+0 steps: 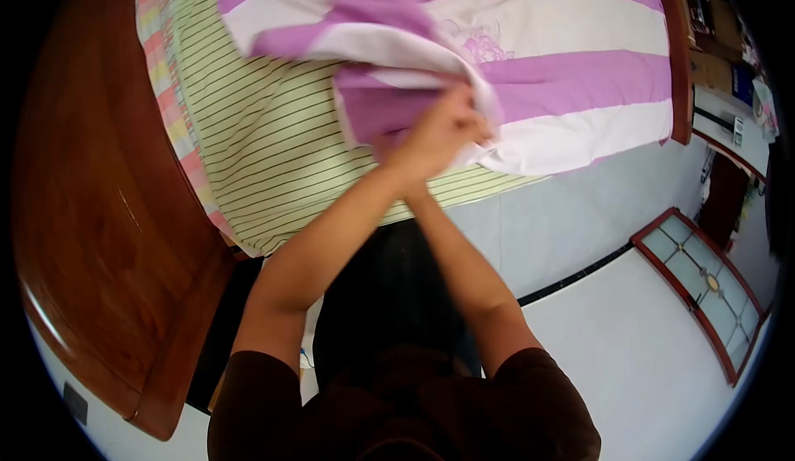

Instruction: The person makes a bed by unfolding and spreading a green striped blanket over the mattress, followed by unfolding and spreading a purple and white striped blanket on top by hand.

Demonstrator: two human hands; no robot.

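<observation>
A purple and white striped quilt with a flower pattern lies on the bed, its near left part lifted and folded over. My left hand reaches across to the right, its fingers closed on a white edge of the quilt and slightly blurred. My forearms cross, the left one above the right. Beneath the left wrist, my right hand is mostly hidden. A bit of it shows against a purple part of the quilt, but its fingers do not. A green sheet with dark stripes is exposed on the left.
A brown wooden headboard stands at the left, and a wooden footboard at the right. Pale floor runs along the near side of the bed. A wood-framed glass panel is at the far right.
</observation>
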